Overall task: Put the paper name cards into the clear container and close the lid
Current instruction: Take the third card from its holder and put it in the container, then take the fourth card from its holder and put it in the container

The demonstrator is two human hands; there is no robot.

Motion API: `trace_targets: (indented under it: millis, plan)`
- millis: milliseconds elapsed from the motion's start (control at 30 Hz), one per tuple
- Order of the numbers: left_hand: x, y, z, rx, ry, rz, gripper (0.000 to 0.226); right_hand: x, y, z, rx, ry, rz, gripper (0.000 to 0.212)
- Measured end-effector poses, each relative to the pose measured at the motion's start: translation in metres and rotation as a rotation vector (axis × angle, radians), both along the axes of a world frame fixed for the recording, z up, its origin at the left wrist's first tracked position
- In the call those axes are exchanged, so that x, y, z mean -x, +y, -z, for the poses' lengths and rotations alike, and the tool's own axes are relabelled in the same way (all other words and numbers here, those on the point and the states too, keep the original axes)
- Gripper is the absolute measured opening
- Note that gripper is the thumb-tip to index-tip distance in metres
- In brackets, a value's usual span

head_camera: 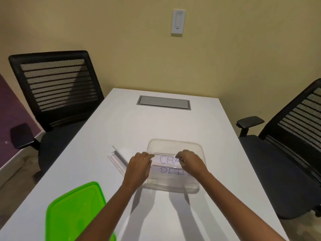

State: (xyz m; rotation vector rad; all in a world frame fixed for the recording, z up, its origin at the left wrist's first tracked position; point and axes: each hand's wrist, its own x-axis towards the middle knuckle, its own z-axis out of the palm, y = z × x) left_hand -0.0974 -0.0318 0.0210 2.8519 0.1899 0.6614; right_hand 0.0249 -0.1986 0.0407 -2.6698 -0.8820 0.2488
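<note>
A clear plastic container (175, 144) stands open on the white table (121, 129). Over its middle, both hands pinch a white paper name card (166, 160) with blue letters "CHA": my left hand (139, 166) grips its left end and my right hand (189, 161) its right end. A second name card (171, 174) with blue writing lies inside the container below the held one. The green lid (74, 213) lies flat on the table at the near left, apart from the container. Another clear plastic piece (116, 160) sits just left of the container, partly hidden by my left hand.
A grey cable hatch (164, 102) is set into the far part of the table. One black mesh chair (57, 87) stands at the left side and another black mesh chair (291, 136) at the right. A wall switch (178, 21) is on the beige wall.
</note>
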Motion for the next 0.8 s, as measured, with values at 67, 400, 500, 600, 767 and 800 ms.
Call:
trace_targets:
  millis: [67, 400, 500, 600, 767, 800]
  plan:
    - [0.022, -0.002, 0.005, 0.176, 0.020, -0.094, 0.023, 0.023, 0.007, -0.002, -0.131, 0.000, 0.044, 0.031]
    - [0.071, 0.000, 0.034, 0.835, 0.241, -0.482, 0.028, 0.120, 0.053, 0.024, -0.183, 0.115, -0.040, 0.032]
    - [0.069, 0.007, 0.033, 0.993, 0.346, -0.557, 0.036, 0.133, 0.067, 0.031, -0.122, 0.133, -0.068, 0.034]
    - [0.064, 0.015, 0.033, 1.082, 0.363, -0.607, 0.040, 0.138, 0.083, 0.035, -0.080, 0.112, -0.097, 0.038]
    - [0.051, 0.029, 0.036, 1.407, 0.255, -0.629, 0.030, 0.132, 0.108, 0.040, -0.010, 0.093, -0.095, 0.042]
    - [0.048, 0.031, 0.036, 1.506, 0.222, -0.639, 0.023, 0.129, 0.113, 0.041, 0.000, 0.096, -0.088, 0.045]
